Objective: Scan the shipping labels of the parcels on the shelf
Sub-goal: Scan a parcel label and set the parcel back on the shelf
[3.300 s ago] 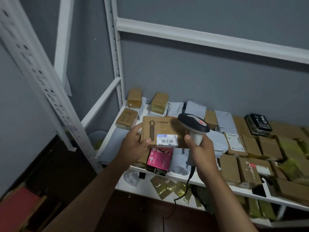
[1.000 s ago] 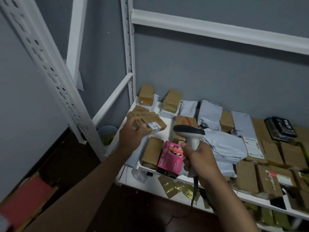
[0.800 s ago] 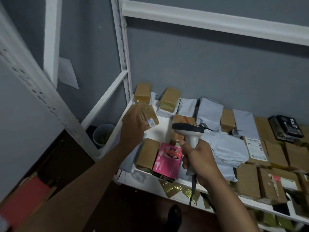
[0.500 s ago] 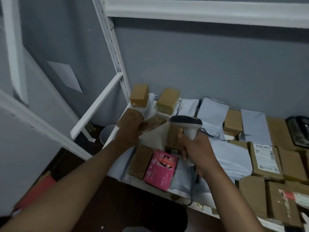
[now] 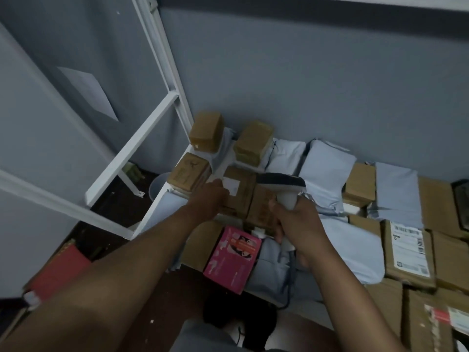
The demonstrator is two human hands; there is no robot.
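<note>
White steel uprights of the shelf [image 5: 162, 59] stand at the left, against the grey wall. Next along, a printed brown carton [image 5: 187, 172] sits at the shelf's near-left corner. Just beside it the left hand [image 5: 206, 201] lies on a cardboard parcel [image 5: 241, 193], fingers over the edge of its white shipping label [image 5: 232, 185]; whether they grip it I cannot tell. To the right, the right hand [image 5: 297, 224] is wrapped round the handle of the barcode scanner [image 5: 284, 185], its head above the parcels. A pink box [image 5: 232, 259] lies below, and grey mailer bags [image 5: 327, 171] and more cartons fill the shelf rightward.
</note>
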